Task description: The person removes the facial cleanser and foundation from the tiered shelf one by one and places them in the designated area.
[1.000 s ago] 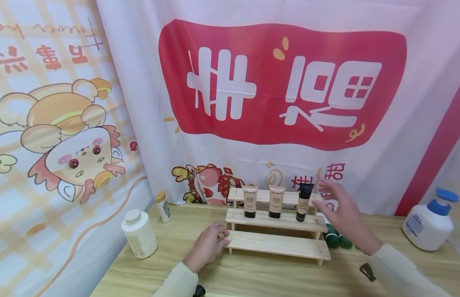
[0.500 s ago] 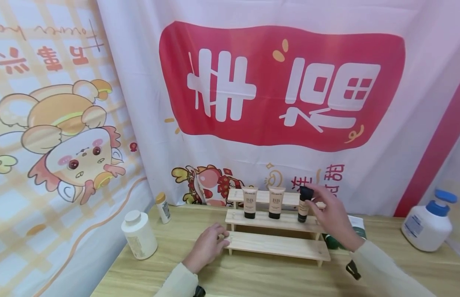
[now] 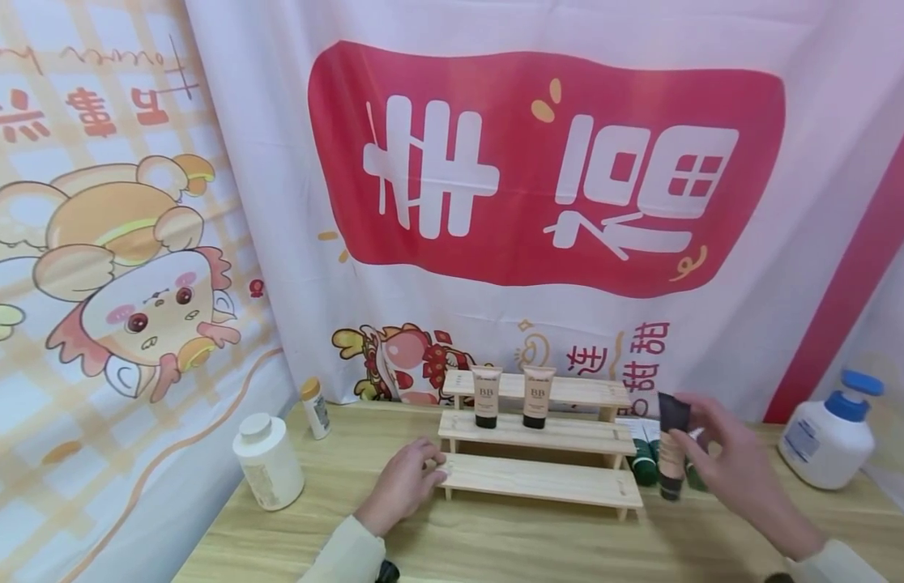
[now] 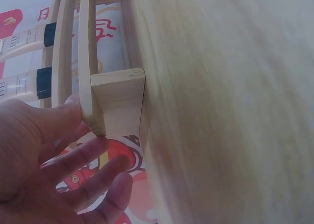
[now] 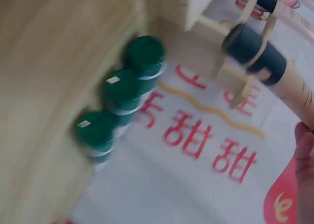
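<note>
A three-step wooden rack (image 3: 539,479) stands on the table. Two beige BB tubes (image 3: 487,397) (image 3: 537,396) stand cap-down on its middle step. My left hand (image 3: 430,470) rests against the left end of the bottom step; in the left wrist view its thumb and relaxed fingers (image 4: 93,160) lie on either side of the end leg (image 4: 120,104). To the right of the rack, my right hand (image 3: 696,449) pinches a third beige tube with a black cap (image 3: 671,455) and holds it upright above the table. The right wrist view shows that tube's cap (image 5: 255,50).
Three green-capped tubes (image 5: 120,89) lie behind the rack's right end (image 3: 645,465). A white jar (image 3: 268,461) and a small yellow-capped bottle (image 3: 316,407) stand at the left. A white pump bottle with a blue top (image 3: 827,441) is at the right. Printed cloth hangs behind.
My right hand reached the third tube on the middle step, took it, and carried it down and to the right, off the rack. The left hand stayed at the rack's end.
</note>
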The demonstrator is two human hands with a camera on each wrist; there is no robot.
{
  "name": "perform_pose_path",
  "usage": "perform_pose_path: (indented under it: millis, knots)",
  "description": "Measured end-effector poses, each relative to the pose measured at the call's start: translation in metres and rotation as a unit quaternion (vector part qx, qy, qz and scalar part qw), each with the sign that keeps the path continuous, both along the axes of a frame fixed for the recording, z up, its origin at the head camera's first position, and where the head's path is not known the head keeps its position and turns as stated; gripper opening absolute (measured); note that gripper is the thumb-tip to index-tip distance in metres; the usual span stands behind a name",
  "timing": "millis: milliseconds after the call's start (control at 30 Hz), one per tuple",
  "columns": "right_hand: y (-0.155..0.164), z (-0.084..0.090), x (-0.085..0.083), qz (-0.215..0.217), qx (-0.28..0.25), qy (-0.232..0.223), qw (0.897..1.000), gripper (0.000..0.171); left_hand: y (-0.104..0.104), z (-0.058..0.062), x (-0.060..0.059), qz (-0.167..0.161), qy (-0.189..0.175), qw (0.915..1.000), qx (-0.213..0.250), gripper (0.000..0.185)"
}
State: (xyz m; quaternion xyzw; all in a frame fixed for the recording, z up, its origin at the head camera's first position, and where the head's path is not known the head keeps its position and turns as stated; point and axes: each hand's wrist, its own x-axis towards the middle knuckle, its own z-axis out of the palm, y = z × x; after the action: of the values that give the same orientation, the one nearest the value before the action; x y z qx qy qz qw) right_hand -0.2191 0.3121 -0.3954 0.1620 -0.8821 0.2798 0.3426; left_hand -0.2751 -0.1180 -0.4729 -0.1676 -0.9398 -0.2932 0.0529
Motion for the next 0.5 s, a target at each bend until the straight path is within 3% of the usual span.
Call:
perform_pose_path:
  millis: [67, 133, 200, 267, 333, 500]
  knots:
    - [0.008, -0.005, 0.008, -0.011, 0.014, -0.065, 0.998, 0.053, -0.001, 0.0, 0.0, 0.0, 0.002, 1.0, 0.0, 0.02]
    - [0.015, -0.013, 0.013, -0.019, 0.026, -0.153, 0.988, 0.05, -0.001, 0.0, -0.001, 0.002, 0.001, 1.0, 0.0, 0.021]
    - [0.019, -0.022, 0.016, -0.019, 0.028, -0.248, 0.968, 0.048, 0.0, 0.0, -0.001, 0.003, -0.001, 1.0, -0.001, 0.02]
    - [0.02, -0.033, 0.016, -0.015, 0.029, -0.312, 0.949, 0.047, 0.0, 0.0, -0.001, 0.006, -0.002, 1.0, -0.001, 0.02]
    - [0.02, -0.044, 0.013, -0.016, 0.022, -0.353, 0.935, 0.043, 0.001, 0.0, -0.001, 0.006, -0.003, 1.0, -0.001, 0.02]
    - [0.016, -0.069, 0.0, -0.022, 0.032, -0.386, 0.922, 0.027, 0.002, 0.0, -0.001, 0.006, -0.005, 1.0, -0.001, 0.02]
